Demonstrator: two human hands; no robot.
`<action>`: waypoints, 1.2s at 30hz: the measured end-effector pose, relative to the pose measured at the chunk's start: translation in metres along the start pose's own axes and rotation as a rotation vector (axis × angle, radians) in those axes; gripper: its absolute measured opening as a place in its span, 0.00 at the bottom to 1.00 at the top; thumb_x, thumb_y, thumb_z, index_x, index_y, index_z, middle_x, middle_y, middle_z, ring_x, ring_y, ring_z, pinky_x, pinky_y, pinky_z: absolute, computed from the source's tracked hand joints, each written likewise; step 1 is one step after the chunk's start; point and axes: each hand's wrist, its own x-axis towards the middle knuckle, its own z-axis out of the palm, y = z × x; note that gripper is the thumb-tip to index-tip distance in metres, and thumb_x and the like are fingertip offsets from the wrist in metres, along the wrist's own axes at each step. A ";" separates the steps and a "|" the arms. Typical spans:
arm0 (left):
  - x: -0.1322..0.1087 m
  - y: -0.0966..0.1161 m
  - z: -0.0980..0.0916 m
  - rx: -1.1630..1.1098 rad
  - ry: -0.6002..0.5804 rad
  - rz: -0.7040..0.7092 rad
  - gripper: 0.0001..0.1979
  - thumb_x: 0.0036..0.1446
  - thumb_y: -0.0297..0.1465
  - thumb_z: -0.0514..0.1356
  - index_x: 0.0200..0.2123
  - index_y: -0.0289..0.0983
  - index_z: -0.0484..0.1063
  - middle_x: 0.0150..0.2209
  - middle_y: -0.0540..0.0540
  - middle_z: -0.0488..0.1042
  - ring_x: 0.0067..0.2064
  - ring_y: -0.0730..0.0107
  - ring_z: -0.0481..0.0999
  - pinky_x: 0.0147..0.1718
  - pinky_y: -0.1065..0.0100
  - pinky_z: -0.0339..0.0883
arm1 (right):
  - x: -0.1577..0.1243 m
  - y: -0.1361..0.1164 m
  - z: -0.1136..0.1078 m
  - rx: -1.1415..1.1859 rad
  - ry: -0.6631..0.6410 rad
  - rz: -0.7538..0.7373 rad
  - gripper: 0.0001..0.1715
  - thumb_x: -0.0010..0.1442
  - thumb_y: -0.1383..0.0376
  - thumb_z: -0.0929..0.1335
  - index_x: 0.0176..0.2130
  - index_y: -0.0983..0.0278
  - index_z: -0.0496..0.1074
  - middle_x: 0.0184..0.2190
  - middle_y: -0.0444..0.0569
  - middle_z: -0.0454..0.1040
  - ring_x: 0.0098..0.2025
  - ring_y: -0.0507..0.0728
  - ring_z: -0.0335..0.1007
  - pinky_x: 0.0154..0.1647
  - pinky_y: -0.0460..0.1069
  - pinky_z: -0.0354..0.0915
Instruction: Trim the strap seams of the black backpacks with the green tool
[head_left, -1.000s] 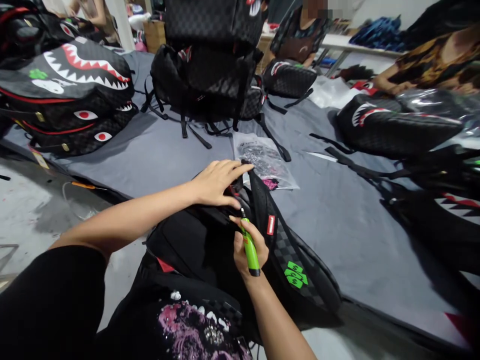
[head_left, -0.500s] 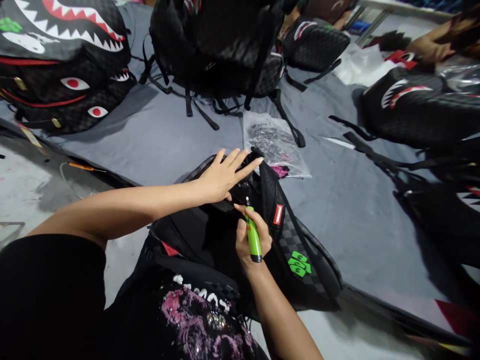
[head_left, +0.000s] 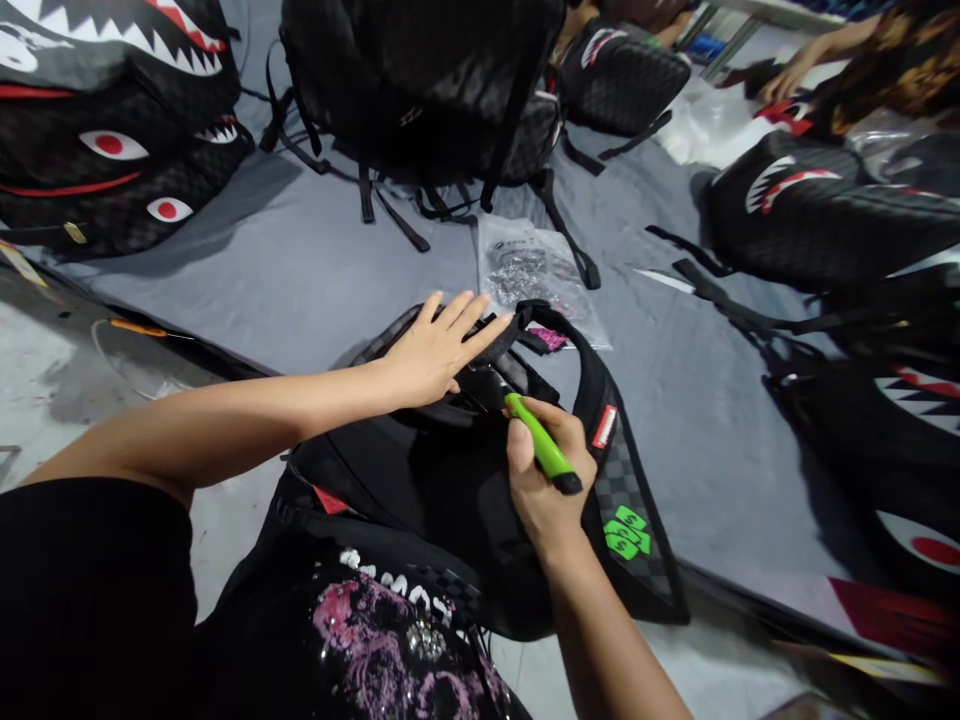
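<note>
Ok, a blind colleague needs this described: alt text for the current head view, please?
A person's right hand points a green pen-like tool at a black, part-checkered backpack, the left hand spread over it. Beyond, a clear plastic bag and shark-mouth backpacks lie on a grey-covered table.

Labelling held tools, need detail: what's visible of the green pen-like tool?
The green pen-like tool has a slim, bright green barrel, plastic by its look, with a black rear end. The right hand grips it between thumb and fingers, at a slant over the black backpack. Its front end points away from the person and leftward, toward the area beside the left hand; the black end points back and right. The tip is hard to make out against the backpack, so contact there cannot be told.
</note>
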 end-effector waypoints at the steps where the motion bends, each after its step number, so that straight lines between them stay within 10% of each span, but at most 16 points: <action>1: 0.000 0.000 0.000 -0.002 -0.002 -0.003 0.53 0.54 0.40 0.68 0.72 0.34 0.39 0.72 0.30 0.43 0.72 0.42 0.46 0.67 0.43 0.42 | 0.008 -0.003 -0.005 -0.019 -0.087 -0.007 0.15 0.65 0.58 0.68 0.49 0.62 0.73 0.43 0.54 0.80 0.44 0.60 0.78 0.48 0.57 0.73; 10: 0.002 0.001 0.000 -0.005 -0.009 -0.051 0.48 0.56 0.38 0.67 0.71 0.32 0.45 0.73 0.30 0.44 0.72 0.41 0.48 0.67 0.42 0.44 | 0.071 -0.019 -0.009 -0.253 -0.783 -0.118 0.14 0.61 0.63 0.69 0.46 0.61 0.80 0.42 0.50 0.82 0.44 0.62 0.77 0.49 0.58 0.72; 36: 0.000 0.000 -0.008 -0.104 -0.036 -0.066 0.47 0.55 0.34 0.66 0.71 0.33 0.46 0.73 0.30 0.42 0.71 0.41 0.49 0.66 0.44 0.45 | 0.046 -0.017 -0.006 -0.138 -0.545 -0.132 0.12 0.62 0.64 0.70 0.47 0.59 0.78 0.44 0.48 0.82 0.46 0.61 0.80 0.51 0.58 0.73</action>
